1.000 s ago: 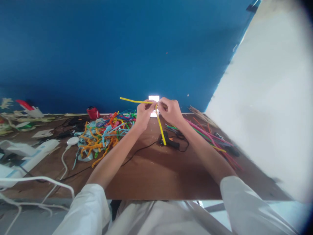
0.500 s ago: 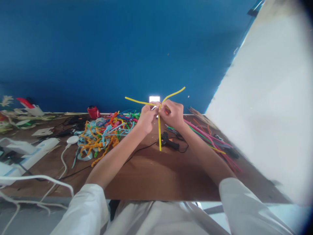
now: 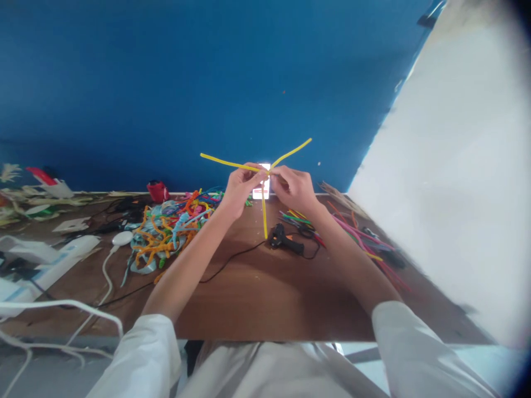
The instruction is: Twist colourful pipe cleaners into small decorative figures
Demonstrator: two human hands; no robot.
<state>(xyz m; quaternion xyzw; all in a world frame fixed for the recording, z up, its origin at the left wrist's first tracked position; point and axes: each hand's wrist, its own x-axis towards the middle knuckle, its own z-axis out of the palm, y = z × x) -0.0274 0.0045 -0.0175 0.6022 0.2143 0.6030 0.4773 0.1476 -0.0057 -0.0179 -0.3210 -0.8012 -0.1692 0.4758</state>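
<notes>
Above the brown table (image 3: 265,298), my left hand (image 3: 238,190) and my right hand (image 3: 295,189) pinch yellow pipe cleaners (image 3: 264,213) together where they cross. One yellow end sticks out to the left, one rises to the upper right, and one hangs straight down between my hands. A tangled pile of coloured pipe cleaners (image 3: 170,232) lies on the table to the left of my left arm. Straight pink and green pipe cleaners (image 3: 357,235) lie to the right of my right arm.
A black glue gun (image 3: 284,239) with its cord lies just beyond my hands. White cables and white devices (image 3: 50,260) crowd the table's left side. A small red object (image 3: 157,191) sits by the blue wall. A white wall (image 3: 456,193) borders the right.
A yellow end has swung out to the upper right since a second ago. The hanging end has shifted from slanting right to straight down, and my hands have risen slightly.
</notes>
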